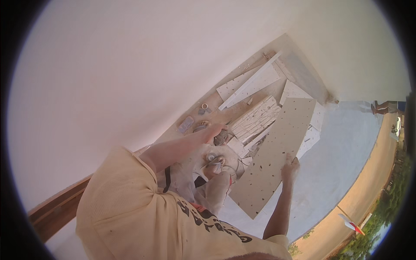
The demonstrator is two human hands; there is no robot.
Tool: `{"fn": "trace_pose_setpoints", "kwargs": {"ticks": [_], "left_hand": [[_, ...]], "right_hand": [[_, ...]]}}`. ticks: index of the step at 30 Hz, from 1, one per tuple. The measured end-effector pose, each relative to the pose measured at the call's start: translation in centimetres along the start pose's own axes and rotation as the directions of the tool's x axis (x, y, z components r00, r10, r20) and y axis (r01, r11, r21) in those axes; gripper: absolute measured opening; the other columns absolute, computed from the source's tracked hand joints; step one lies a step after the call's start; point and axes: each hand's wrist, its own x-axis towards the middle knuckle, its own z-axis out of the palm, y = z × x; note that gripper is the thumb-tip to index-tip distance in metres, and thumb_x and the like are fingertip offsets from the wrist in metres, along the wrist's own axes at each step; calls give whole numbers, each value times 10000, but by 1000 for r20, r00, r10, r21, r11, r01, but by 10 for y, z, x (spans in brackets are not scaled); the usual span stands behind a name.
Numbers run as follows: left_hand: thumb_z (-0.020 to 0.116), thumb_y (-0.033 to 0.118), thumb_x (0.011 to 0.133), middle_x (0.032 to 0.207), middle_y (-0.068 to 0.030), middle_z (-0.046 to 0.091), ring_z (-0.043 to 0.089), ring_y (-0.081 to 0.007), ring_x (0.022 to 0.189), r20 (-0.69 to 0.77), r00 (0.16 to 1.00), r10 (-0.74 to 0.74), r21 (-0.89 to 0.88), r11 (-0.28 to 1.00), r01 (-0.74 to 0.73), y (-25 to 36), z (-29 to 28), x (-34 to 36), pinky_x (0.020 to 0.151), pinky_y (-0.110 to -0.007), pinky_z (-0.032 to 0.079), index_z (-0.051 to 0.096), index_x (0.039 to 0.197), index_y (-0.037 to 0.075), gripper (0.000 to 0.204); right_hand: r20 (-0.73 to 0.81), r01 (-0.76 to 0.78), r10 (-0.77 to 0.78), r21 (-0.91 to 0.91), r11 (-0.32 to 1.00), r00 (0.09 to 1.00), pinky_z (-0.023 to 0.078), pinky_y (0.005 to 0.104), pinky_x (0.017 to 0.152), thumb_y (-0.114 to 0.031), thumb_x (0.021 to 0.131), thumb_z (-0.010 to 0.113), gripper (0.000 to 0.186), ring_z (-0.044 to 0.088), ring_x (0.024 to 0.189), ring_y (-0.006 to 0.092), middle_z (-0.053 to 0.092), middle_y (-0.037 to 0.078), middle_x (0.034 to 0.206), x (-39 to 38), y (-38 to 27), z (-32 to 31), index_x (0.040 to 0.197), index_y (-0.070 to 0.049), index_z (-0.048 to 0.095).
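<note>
A long beige slab (277, 149) with dark speckles, like a terrazzo-patterned tile, lies tilted in front of me. My right hand (290, 169) is closed on its right-hand long edge. My left hand (215, 133) is wrapped round a dark, dusty object (221, 138), perhaps a power tool; its exact kind does not show. That hand is left of the slab, above dusty ground. Below it, near my legs, a pale round item (211, 157) sits among clutter that I cannot make out.
Cut white and speckled pieces (255, 82) lie toward the far corner, beside a stack of grooved strips (255, 119). A roll of tape (204, 106) rests near the left wall (108, 78). Right of the slab is a smooth grey floor (338, 147), edged by sandy ground (368, 173). Someone's legs (383, 107) show far right.
</note>
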Motion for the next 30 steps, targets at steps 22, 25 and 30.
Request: {"fn": "trace_pose_setpoints", "kwargs": {"ticks": [22,25,30], "left_hand": [[550,267,969,898,-141,670,676,-278,735,-605,784,-140,-650,656,-384,-471,-161,-332,619,-502,574,602,1057,61,231],[536,262,976,876,-139,672,677,-277,733,-631,763,-143,-676,585,-449,-517,-177,-338,625,-511,573,590,1055,50,232],[502,265,994,837,-144,674,685,-274,735,-649,760,-42,-731,313,-607,-562,-214,-355,649,-487,581,585,1010,23,255]], "right_hand": [[786,784,-208,-476,398,582,542,551,773,-373,995,562,435,687,892,484,694,289,934,-205,-30,-52,1005,55,635],[880,889,-225,-346,299,418,541,550,784,-378,995,562,439,686,907,481,692,288,950,-241,-64,-34,1016,54,632],[959,976,-203,-176,128,200,538,547,803,-387,994,561,446,684,932,476,688,287,976,-332,-121,5,1034,52,627]]}}
